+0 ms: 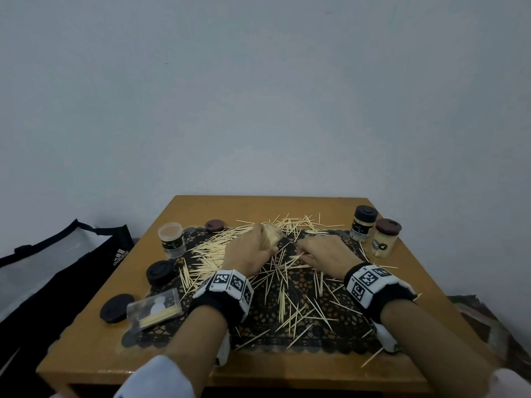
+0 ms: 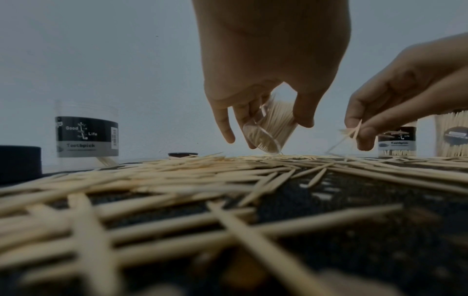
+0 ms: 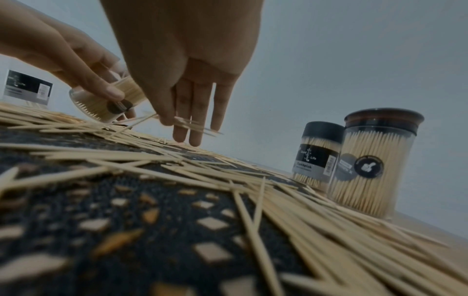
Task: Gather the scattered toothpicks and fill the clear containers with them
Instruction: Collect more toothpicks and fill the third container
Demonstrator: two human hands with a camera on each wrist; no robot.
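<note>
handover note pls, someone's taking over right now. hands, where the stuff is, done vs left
Left hand: grips a tilted clear container, partly filled, mouth low over the pile.
Right hand: pinches a few toothpicks just beside that container.
Done: two capped containers, packed full, stand at the far right of the table.
Left: an open labelled container at far left holds only a few; loose toothpicks cover the black mat; loose lids lie on the left.
</note>
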